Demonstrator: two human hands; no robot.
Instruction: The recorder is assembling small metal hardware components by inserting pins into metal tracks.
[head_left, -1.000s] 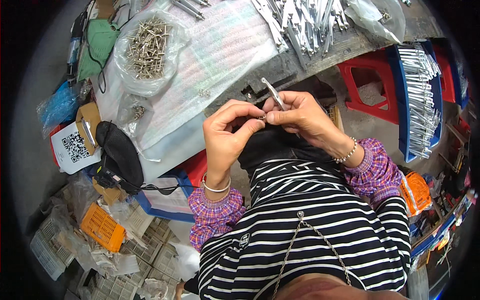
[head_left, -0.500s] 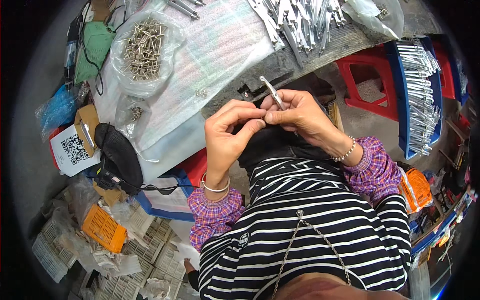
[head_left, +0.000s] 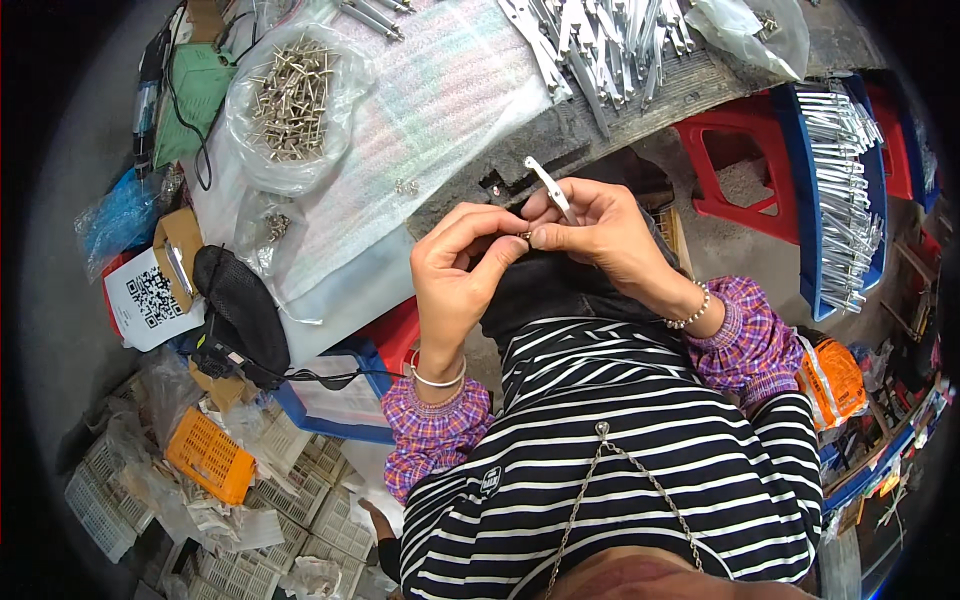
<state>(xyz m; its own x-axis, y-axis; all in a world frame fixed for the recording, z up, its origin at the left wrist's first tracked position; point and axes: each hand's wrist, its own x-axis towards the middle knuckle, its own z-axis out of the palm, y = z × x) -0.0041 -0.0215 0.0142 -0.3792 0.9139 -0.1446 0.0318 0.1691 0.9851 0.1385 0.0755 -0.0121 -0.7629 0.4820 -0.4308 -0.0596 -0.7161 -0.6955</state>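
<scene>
In the head view, pinching a small metal piece [head_left: 527, 236] at the fingertips of the left hand [head_left: 447, 275], with thumb and forefinger drawn together, just off the near edge of the table [head_left: 690, 95]. Gripping a silver metal strip [head_left: 548, 188] in the right hand [head_left: 610, 237], with fingers curled snugly around it, its upper end slanting out toward the table. Meeting the small metal piece with the right thumb tip too; too covered by fingers to tell its exact shape

Wearing purple checked sleeves [head_left: 440, 435] and a striped top [head_left: 620, 420], on the near side of the table. Spread across the table, pale sheeting [head_left: 430, 120]; on its left part, a large clear bag [head_left: 290, 178] full of pin-like metal pieces [head_left: 293, 100], with a smaller clear bag [head_left: 262, 250] just beside. Heaped at the far side of the table, loose metal strips [head_left: 605, 50]. To the right of the table, a blue tray [head_left: 806, 200] packed with more strips, next to a red stool [head_left: 785, 165]. Off the table's near left corner, a black mesh pouch [head_left: 235, 310] and, lower, an orange basket [head_left: 210, 455]
</scene>
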